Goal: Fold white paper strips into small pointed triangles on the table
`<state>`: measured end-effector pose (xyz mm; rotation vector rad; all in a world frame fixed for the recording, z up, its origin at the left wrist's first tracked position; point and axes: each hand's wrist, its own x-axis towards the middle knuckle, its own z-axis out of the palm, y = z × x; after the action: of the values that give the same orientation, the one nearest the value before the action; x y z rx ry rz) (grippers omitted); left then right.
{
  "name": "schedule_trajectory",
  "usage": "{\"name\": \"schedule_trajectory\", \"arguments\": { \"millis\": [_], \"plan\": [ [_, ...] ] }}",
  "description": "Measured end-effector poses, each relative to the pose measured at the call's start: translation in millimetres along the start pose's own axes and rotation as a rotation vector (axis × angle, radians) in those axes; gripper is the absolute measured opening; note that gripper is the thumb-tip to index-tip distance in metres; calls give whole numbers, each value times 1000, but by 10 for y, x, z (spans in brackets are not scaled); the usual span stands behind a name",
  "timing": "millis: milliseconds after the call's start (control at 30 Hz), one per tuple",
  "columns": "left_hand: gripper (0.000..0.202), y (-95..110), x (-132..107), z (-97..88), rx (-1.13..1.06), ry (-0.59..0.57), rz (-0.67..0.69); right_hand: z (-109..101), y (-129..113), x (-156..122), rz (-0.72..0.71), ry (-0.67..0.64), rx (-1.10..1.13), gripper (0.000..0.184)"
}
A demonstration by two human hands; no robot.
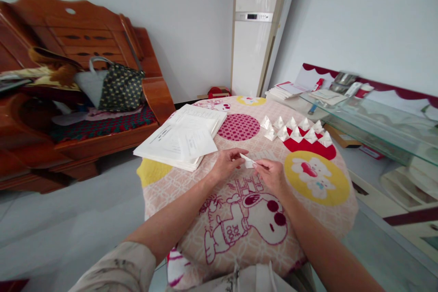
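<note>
Between my two hands is a small folded piece of white paper (248, 161), held just above the patterned tablecloth (219, 187). My left hand (228, 163) pinches its left end with thumb and fingers. The right end is gripped by my right hand (271, 173), fingers pressed together. To the left lies a stack of printed white sheets (178, 139), with a smaller loose sheet (196, 142) on top. Beyond my right hand stand several folded paper shapes (296, 133) in two rows, pointed at the top.
A glass-topped cabinet (369, 121) stands at the right, bearing papers (285, 90), a red bottle (318, 84) and metal containers (344, 81). At the left is a wooden sofa (102, 139) with a dotted bag (122, 86). A tall white air conditioner (252, 50) stands behind.
</note>
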<state>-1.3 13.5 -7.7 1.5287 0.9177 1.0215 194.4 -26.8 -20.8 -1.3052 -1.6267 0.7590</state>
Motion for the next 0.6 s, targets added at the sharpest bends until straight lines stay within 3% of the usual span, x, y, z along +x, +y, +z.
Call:
{"name": "schedule_trajectory", "arguments": {
  "millis": [133, 367, 600],
  "plan": [
    [22, -20, -5, 18, -47, -68, -94, -2, -66, -20, -159, 19, -60, 20],
    [22, -59, -4, 49, -144, -122, -27, 25, -32, -21, 56, -57, 127, 37],
    [22, -66, -19, 52, -68, -149, 20, 20, -52, -17, 40, -119, 129, 36]
  ]
}}
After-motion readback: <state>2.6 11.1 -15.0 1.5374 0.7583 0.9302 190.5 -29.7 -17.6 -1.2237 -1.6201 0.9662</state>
